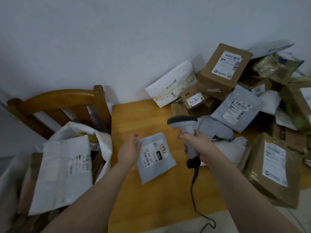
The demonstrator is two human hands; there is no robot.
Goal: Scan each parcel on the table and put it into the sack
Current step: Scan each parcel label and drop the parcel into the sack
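Scanner (182,121) and small grey parcel (156,158) are held side by side over the near middle of a wooden bench (134,115). The left hand (128,148) takes the parcel by its upper left corner, its grip closed there with the thumb above and the fingers curled round the edge. The printed label faces up. Whether the packet rests on the bench or is raised a little off it cannot be told. The right hand (196,145) has its grip wrapped fully round the scanner's handle, with the grey head above the fist, turned to the left, just beyond the parcel's far right corner. A dark cable (193,190) drops from the foot of the handle, crosses the bench and passes over its near edge. At the left a white sack (104,143) stands open in front of a wooden chair (55,98), and a large white parcel (64,165) lies label-up in its mouth. At the right a heap of parcels (237,108) is piled against the wall (117,39): grey bags, a white bag, and a brown box (225,68) at the top.
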